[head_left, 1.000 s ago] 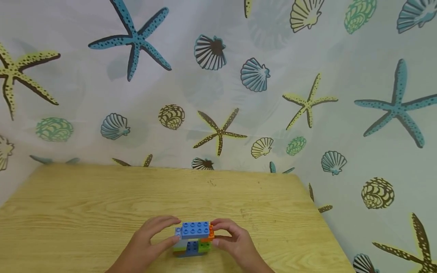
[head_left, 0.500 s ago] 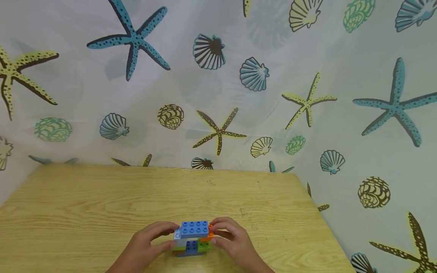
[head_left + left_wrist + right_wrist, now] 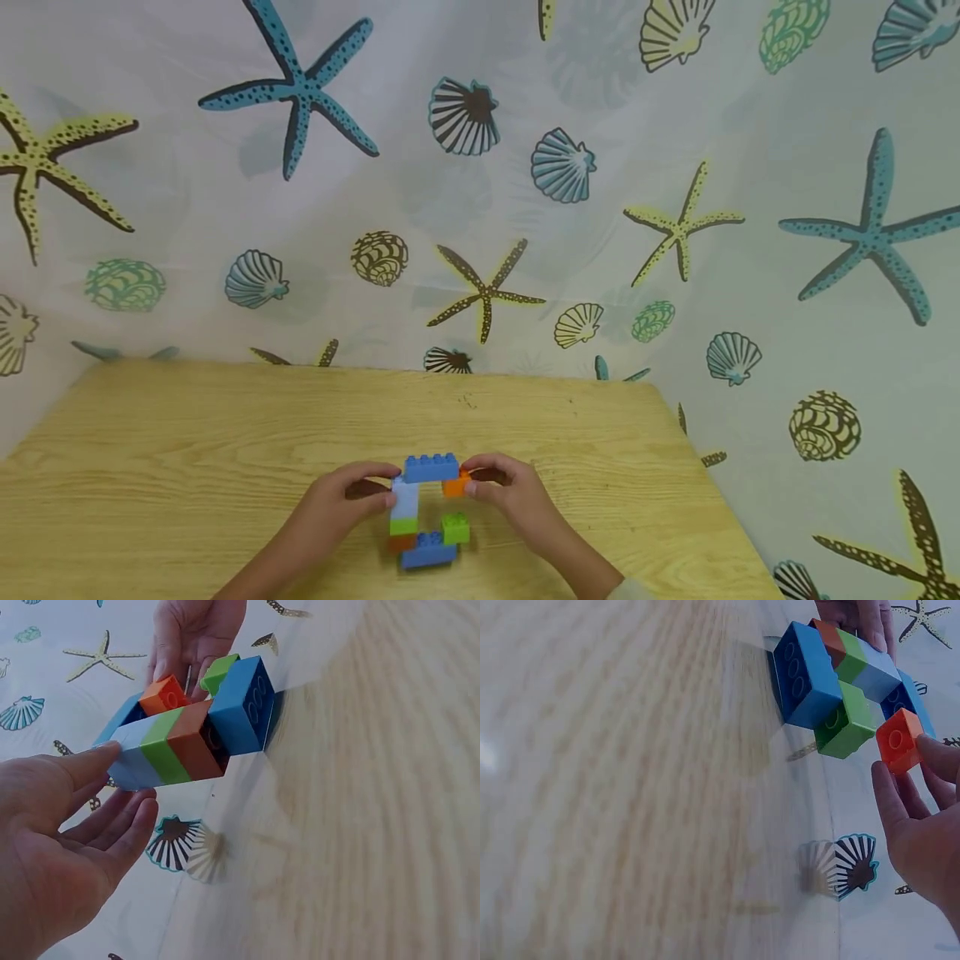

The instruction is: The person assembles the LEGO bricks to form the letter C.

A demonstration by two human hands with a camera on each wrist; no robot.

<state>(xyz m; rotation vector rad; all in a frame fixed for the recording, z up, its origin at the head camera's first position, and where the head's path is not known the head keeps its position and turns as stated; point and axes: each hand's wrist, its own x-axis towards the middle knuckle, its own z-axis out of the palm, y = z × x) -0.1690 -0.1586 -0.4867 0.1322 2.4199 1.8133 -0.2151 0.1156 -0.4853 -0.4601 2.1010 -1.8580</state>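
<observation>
Both hands hold a frame-like build of toy building bricks at the table's near side. My left hand [image 3: 333,504] pinches the light-blue brick [image 3: 405,500], thumb in front and fingers behind. Beneath that brick are a lime-green layer [image 3: 166,746] and a red-brown brick [image 3: 196,735]. With thumb and fingertips, my right hand [image 3: 517,504] pinches the orange brick [image 3: 900,741] under the right end of the top blue brick [image 3: 431,469]. A green brick [image 3: 845,724] sits on the bottom blue brick [image 3: 429,553]. A gap shows between the orange and green bricks.
The wood-grain table [image 3: 225,433] stretches out behind and to both sides of the hands. A white curtain [image 3: 487,200] printed with starfish and shells stands along its back and right edges.
Both hands have moved up slightly and tipped the brick build, so its front faces the head view more. An opening through its middle and a gap below the orange brick now show.
</observation>
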